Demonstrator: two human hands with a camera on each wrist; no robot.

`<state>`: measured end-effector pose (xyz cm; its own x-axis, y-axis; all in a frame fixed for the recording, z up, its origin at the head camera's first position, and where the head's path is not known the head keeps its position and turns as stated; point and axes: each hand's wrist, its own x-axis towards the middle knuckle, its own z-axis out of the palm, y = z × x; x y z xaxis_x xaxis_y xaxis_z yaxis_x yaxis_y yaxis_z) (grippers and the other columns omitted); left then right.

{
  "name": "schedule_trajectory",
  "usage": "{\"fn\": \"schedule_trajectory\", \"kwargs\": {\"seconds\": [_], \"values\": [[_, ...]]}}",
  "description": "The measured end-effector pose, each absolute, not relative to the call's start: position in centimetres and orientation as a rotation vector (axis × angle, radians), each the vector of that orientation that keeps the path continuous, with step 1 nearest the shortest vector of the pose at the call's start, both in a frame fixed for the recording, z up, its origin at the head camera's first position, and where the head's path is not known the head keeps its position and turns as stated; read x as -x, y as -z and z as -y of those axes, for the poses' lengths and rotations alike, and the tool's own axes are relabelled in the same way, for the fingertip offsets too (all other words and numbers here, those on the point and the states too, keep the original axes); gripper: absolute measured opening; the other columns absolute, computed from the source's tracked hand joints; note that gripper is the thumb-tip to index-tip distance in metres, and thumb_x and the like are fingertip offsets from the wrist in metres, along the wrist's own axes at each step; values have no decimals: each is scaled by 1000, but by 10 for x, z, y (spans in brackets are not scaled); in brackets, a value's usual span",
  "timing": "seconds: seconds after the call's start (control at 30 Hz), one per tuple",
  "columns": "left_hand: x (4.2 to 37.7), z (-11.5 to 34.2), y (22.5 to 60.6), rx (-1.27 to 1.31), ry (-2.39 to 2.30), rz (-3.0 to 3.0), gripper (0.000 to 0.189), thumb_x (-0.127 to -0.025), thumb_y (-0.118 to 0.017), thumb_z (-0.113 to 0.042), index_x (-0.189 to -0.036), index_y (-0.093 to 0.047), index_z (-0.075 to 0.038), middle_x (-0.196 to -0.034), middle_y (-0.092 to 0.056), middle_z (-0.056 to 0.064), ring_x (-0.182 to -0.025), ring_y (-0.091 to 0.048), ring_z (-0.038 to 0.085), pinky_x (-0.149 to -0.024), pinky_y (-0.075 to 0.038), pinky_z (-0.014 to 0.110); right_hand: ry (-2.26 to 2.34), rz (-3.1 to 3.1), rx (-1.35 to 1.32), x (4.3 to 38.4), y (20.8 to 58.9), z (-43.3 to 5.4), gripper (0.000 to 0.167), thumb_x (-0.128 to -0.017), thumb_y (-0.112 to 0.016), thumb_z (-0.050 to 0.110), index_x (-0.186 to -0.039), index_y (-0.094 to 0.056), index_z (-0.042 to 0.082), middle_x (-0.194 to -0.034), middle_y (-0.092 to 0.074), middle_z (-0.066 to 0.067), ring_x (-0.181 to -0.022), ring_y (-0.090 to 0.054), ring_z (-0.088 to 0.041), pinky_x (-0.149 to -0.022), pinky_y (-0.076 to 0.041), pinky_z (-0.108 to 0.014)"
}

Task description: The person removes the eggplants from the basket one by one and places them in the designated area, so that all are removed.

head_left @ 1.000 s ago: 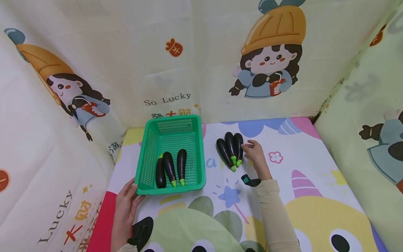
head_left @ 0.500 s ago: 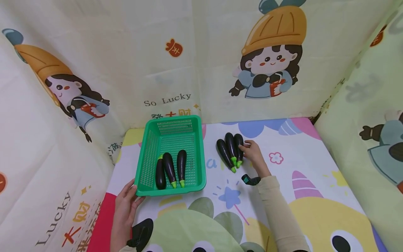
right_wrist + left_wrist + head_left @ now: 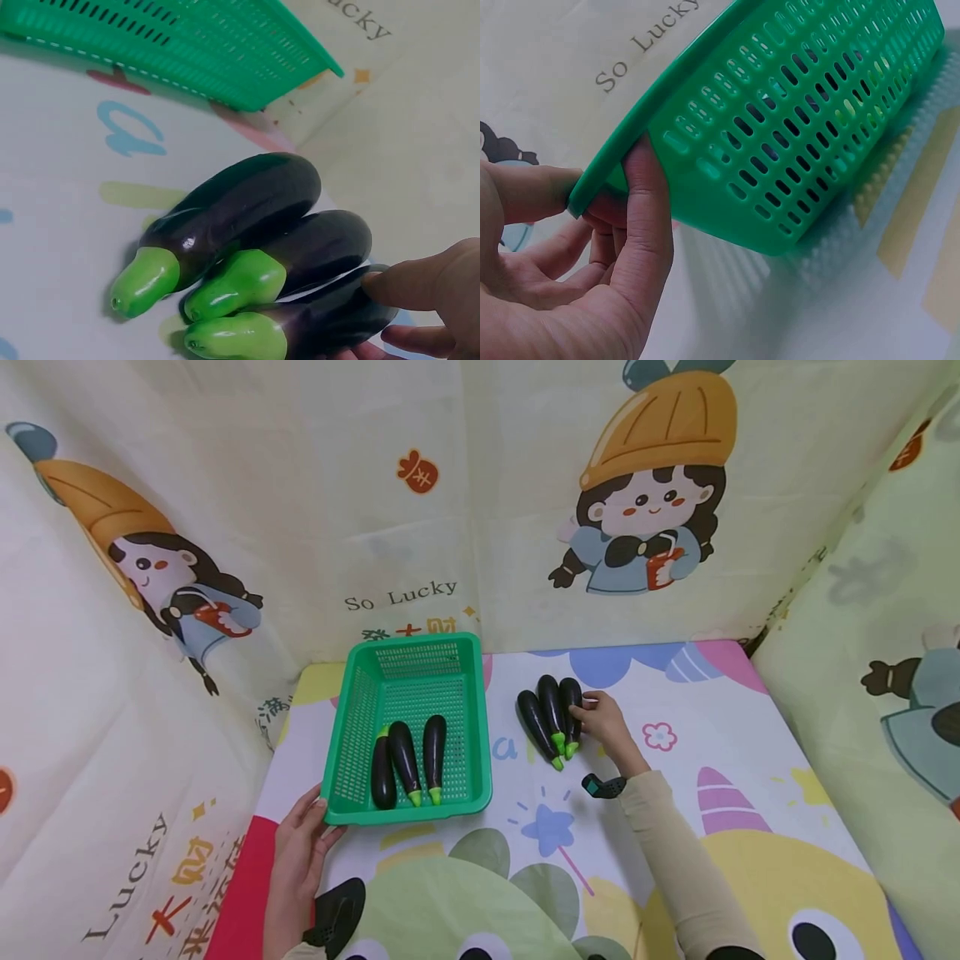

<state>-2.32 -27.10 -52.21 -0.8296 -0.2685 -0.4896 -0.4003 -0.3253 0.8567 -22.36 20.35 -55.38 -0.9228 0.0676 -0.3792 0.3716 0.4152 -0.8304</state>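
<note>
My left hand (image 3: 298, 852) pinches the near left corner of a green plastic basket (image 3: 727, 154), thumb and fingers around its rim. Inside the basket, toward the near side, lie three dark eggplants (image 3: 402, 760) with light green stem ends. To the right, three more eggplants lie side by side on the tabletop. With my right hand (image 3: 606, 724) I grip the rightmost eggplant (image 3: 341, 319); the thumb presses its upper side and other fingers reach around its far side. The middle eggplant (image 3: 330, 244) and the left one (image 3: 247, 199) lie against each other beside it.
A printed cloth (image 3: 551, 877) with cartoon figures covers the table. Patterned fabric walls (image 3: 510, 510) enclose it at the back and both sides. The basket stands close to the back wall, left of the loose eggplants.
My right hand has closed in from beside the rightmost eggplant to hold it, and the right forearm has swung outward. The left hand and the basket stay in place.
</note>
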Motion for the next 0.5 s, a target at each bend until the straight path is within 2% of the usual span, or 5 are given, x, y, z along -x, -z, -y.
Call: {"fn": "schedule_trajectory", "kwargs": {"seconds": [0.23,0.5], "values": [[24,270,524,888,-2322,-1778,63,-109,-54,-33,-165,-30,-16,-125,-60,-18,-106,-70,2,-88,-62,23,1529,-2361,-365,223,549,-211,58,-105,-61,18,-154,-40,-6,-146,-52,-31,-110,-65,-30,-93,-62,-35],[24,273,523,890,-2334,-1743,64,-109,-54,-32,-165,-29,-17,-122,-62,-20,-105,-71,1,-87,-62,22,1596,-2302,-355,226,533,-214,58,-105,-62,18,-154,-41,-5,-144,-52,-29,-106,-66,-23,-94,-62,-34]]}}
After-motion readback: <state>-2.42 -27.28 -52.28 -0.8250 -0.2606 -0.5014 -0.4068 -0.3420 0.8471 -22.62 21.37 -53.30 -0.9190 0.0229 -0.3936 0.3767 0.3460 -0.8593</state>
